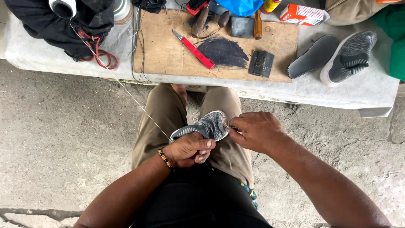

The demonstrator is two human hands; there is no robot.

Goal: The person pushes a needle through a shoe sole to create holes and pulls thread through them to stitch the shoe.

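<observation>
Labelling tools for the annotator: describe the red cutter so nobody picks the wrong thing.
Find the wooden board on the covered bench beyond the person's knees. The red cutter lies diagonally near its middle, beside a black smudge. It is the only long, thin, bright red tool on the board, with a grey blade tip.

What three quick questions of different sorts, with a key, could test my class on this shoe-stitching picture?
1. True or false: the left hand grips the grey shoe on the person's lap.
2. Which tool lies on the wooden board? A. red-handled knife B. scissors C. pliers
3. Fill in: a taut white ______ runs from the shoe up to the table.

Key
1. True. The right hand pinches something small at the shoe's edge; what it is cannot be made out.
2. A
3. thread
</observation>
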